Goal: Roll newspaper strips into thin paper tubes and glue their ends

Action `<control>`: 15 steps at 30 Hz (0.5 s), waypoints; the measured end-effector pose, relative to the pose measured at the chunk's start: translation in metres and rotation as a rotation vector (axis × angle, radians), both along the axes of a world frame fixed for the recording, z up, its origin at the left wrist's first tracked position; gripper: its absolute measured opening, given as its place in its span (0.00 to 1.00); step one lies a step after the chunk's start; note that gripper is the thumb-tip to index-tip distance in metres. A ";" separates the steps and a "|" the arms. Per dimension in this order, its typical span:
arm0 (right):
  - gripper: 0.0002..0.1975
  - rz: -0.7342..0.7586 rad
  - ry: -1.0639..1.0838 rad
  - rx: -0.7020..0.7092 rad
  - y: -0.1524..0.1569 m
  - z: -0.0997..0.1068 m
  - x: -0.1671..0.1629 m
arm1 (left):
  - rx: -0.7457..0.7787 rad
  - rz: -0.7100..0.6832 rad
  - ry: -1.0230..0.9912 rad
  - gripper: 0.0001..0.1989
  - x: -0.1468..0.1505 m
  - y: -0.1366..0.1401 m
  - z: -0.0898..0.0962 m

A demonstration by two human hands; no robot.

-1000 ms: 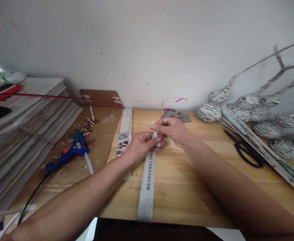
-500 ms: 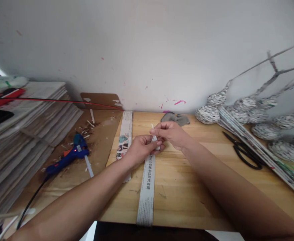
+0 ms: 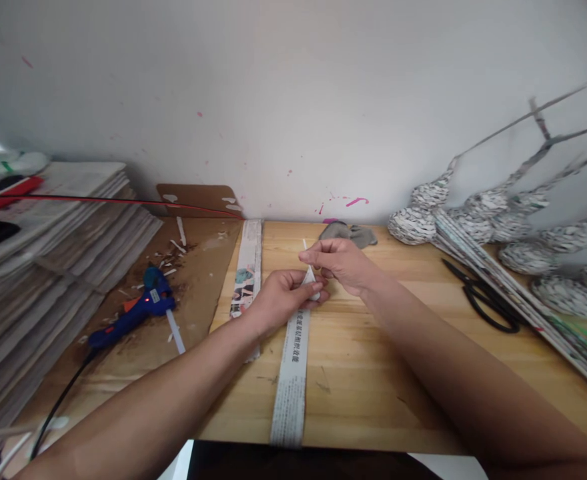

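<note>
A long newspaper strip (image 3: 289,393) printed with Chinese characters runs from the table's front edge up to my hands. My left hand (image 3: 286,297) pinches its upper part between thumb and fingers, where the paper is folded into a narrow point. Just above and to the right, my right hand (image 3: 341,263) is closed, thumb against forefinger, on the thin twisted end of the strip. A slim white tip (image 3: 304,245) pokes out beyond those fingertips. The fingers partly hide how the paper is rolled.
Left of the strip lie a newspaper bundle (image 3: 250,247), a blue glue gun (image 3: 156,300) on brown cardboard (image 3: 198,287) and a tall newspaper stack (image 3: 73,267). To the right are black scissors (image 3: 488,310), rolled paper sticks (image 3: 503,280) and several woven paper gourds (image 3: 413,225). A grey cloth (image 3: 361,235) lies behind.
The strip has slid a little away from me, up toward my hands, so fewer printed characters show below the left hand. Both hands keep their pinch in nearly the same place.
</note>
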State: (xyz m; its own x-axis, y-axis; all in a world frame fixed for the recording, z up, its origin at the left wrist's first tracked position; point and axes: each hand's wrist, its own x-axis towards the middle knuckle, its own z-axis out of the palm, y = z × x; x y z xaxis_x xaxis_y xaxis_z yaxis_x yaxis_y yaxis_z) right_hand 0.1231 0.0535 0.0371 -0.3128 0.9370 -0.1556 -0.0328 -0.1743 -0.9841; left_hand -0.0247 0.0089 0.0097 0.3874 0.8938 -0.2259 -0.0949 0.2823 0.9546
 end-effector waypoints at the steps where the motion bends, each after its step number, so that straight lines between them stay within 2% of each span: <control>1: 0.17 -0.027 0.004 -0.001 0.000 0.000 0.000 | 0.003 0.001 0.000 0.16 0.000 0.000 0.001; 3: 0.17 -0.033 -0.003 -0.001 0.000 0.000 0.001 | 0.012 0.005 -0.002 0.15 0.000 0.000 0.002; 7: 0.16 0.067 -0.043 0.026 0.000 0.003 0.003 | 0.024 -0.010 0.011 0.16 -0.001 0.000 0.000; 12: 0.18 -0.053 -0.020 0.044 0.001 0.002 0.001 | 0.004 -0.021 0.024 0.16 0.000 -0.001 -0.001; 15: 0.17 -0.007 -0.046 0.061 0.001 0.002 0.003 | -0.020 -0.023 -0.005 0.16 -0.001 -0.001 0.000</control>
State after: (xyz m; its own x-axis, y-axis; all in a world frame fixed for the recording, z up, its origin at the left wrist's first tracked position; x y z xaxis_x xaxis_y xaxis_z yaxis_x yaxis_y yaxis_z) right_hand 0.1264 0.0547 0.0391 -0.3003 0.9472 -0.1125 0.0119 -0.1142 -0.9934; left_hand -0.0252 0.0080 0.0096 0.4088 0.8800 -0.2419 -0.0930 0.3039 0.9482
